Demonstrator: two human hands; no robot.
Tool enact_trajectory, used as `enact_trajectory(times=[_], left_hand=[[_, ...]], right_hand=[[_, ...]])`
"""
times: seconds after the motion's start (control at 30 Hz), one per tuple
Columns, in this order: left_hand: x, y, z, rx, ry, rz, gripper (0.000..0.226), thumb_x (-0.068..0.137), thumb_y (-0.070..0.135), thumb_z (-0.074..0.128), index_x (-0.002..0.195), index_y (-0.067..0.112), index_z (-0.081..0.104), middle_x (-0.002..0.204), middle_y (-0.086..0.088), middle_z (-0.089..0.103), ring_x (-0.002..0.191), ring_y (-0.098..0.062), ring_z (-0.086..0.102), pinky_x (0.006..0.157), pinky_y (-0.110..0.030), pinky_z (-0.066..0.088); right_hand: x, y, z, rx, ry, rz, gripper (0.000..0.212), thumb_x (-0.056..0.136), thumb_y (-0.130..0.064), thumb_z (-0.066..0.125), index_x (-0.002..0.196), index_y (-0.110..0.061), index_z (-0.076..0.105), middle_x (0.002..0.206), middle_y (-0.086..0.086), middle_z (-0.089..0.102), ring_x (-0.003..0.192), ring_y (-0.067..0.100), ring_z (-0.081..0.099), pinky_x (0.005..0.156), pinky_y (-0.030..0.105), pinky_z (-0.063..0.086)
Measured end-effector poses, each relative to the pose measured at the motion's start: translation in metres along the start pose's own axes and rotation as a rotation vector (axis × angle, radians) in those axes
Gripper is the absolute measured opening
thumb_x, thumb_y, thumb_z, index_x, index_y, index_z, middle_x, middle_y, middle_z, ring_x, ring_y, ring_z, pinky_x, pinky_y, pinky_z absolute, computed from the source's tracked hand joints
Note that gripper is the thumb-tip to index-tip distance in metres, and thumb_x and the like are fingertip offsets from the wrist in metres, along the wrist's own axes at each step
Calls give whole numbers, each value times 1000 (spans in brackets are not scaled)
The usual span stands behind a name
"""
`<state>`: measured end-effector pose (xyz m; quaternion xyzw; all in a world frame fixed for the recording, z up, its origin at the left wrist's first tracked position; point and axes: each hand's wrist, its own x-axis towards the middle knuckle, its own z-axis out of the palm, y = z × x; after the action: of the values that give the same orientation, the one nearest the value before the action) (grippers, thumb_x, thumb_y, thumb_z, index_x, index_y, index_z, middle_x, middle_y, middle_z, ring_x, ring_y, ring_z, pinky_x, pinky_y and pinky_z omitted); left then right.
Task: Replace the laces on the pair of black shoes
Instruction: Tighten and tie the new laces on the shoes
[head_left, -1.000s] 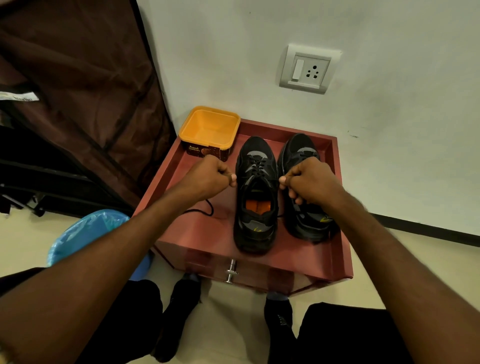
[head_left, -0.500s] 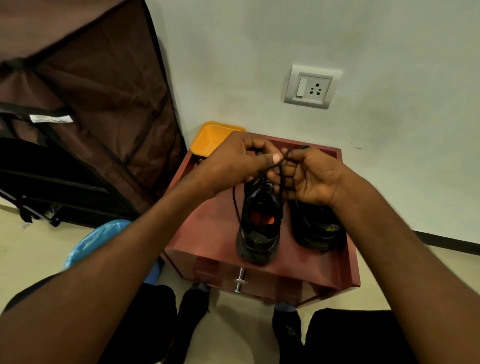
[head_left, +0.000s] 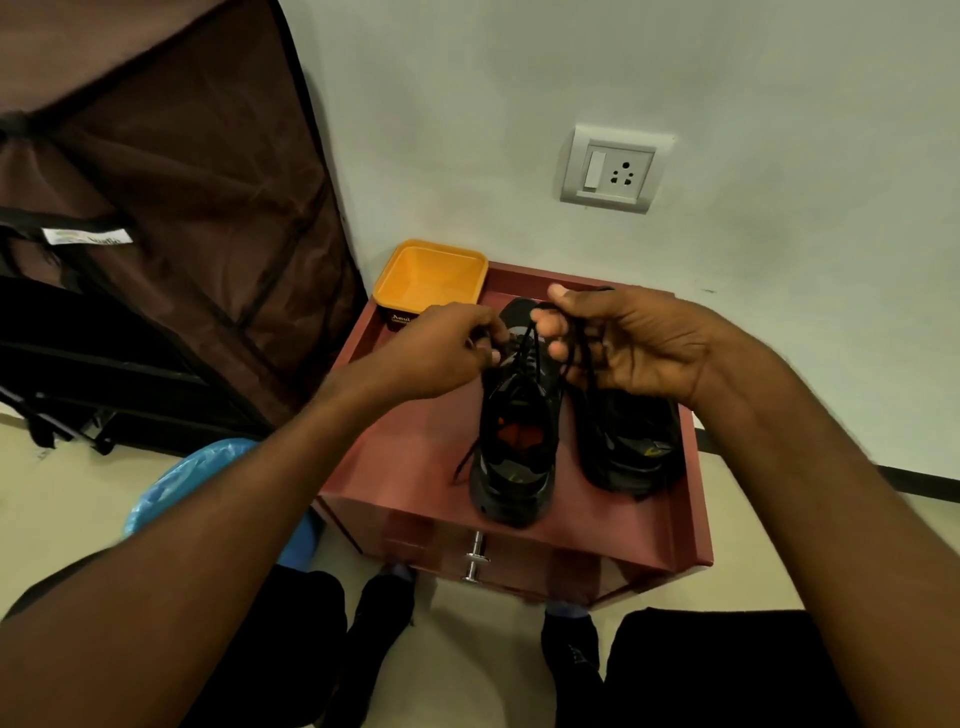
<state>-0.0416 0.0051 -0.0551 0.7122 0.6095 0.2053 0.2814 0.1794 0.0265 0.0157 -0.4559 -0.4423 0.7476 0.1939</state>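
Left hand (head_left: 441, 348), fingers curled, pinches a thin black cord shoelace (head_left: 524, 358) above the tongue of the left black low-top sports shoe (head_left: 514, 447). Right hand (head_left: 631, 343), palm turned inward, holds further strands of the same lace looped over its curled fingers; the two hands sit close together, nearly touching. One loose lace end hangs down the shoe's left flank. The right black sports shoe (head_left: 631, 447), partly hidden by the right hand, stands just beside its mate, both heels near the front edge of the dark red wooden bedside cabinet (head_left: 410, 457), whose top has raised side and back rims. A square orange plastic tub (head_left: 431, 275) occupies the back left corner; bare surface lies left of the shoes.
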Motion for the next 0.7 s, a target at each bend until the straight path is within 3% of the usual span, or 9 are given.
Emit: enact_trajectory(times=[0.07,0.17,0.27,0.4,0.53,0.7], left_hand=[[4,0,12,34,10,-12,40,90,26,79,128,21,65,108,4,65,96,-12,62,81,-32,56],[12,6,35,-5,-15,73,37,86,39,82,116,23,69,97,14,61,89,-4,60,67,-16,41],[19,5,55,-39,81,17,36,82,43,84,110,22,76,94,23,44,91,-2,50,74,-14,36],[22,0,57,-196,89,-64,43,72,42,91,108,22,80,97,22,48,95,-1,55,79,-19,44],[22,0,55,-222,56,-52,39,72,39,92,105,21,81,95,18,60,81,11,60,68,-9,46],[22,-3,55,-245,44,-50,38,72,37,91,106,22,81,94,19,59,83,10,61,73,-14,48]], right_hand=[[0,2,0,140,-10,64,26,94,-34,69,95,-9,75,63,-6,63,51,6,57,78,32,56],[8,5,-2,235,56,109,27,97,-34,68,92,-7,72,49,-9,44,34,4,34,52,20,48],[10,3,-5,333,44,71,30,103,-30,56,80,-12,62,43,-10,33,30,5,23,39,18,34],[6,-6,-5,401,-29,-113,29,107,-25,48,82,-14,58,44,-10,31,33,5,21,37,16,24],[4,-8,6,146,92,-280,29,109,-28,49,88,-11,59,46,-7,34,36,4,21,36,18,22],[0,-5,11,85,124,-383,30,107,-27,53,87,-7,63,48,-6,37,37,5,23,39,19,21]])
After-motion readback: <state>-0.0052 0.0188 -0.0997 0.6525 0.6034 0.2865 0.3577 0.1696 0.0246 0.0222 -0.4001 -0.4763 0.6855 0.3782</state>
